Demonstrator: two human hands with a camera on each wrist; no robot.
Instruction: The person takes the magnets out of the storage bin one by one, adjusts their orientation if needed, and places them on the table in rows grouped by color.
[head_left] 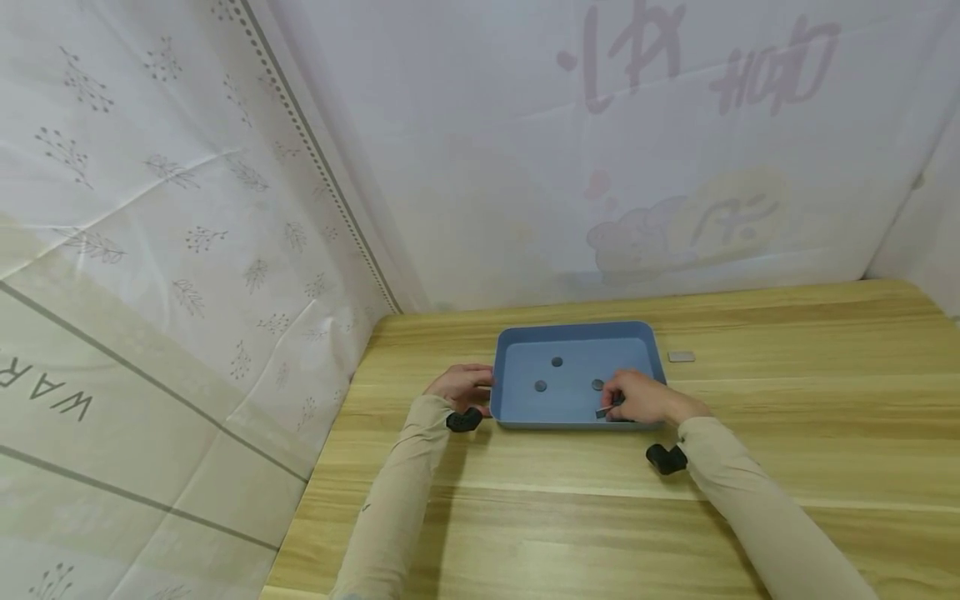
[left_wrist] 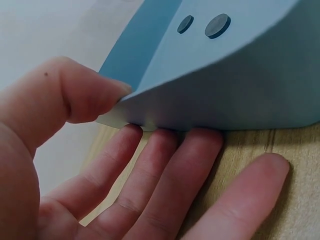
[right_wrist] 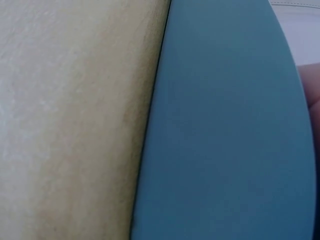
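A shallow blue tray stands on the table with three small round grey discs inside: one at the back, one front left, one beside the right hand. My left hand holds the tray's left wall. In the left wrist view the thumb meets the rim while several fingertips touch the wall's lower edge outside. Over the tray's front right corner, my right hand pinches a small dark grey flat piece, partly hidden by the fingers. The right wrist view shows mainly the tray's outer wall.
A small grey rectangular plate lies on the wooden table, just right of the tray. Printed white cloth hangs behind the table and along its left side. Black wrist pieces sit under both wrists.
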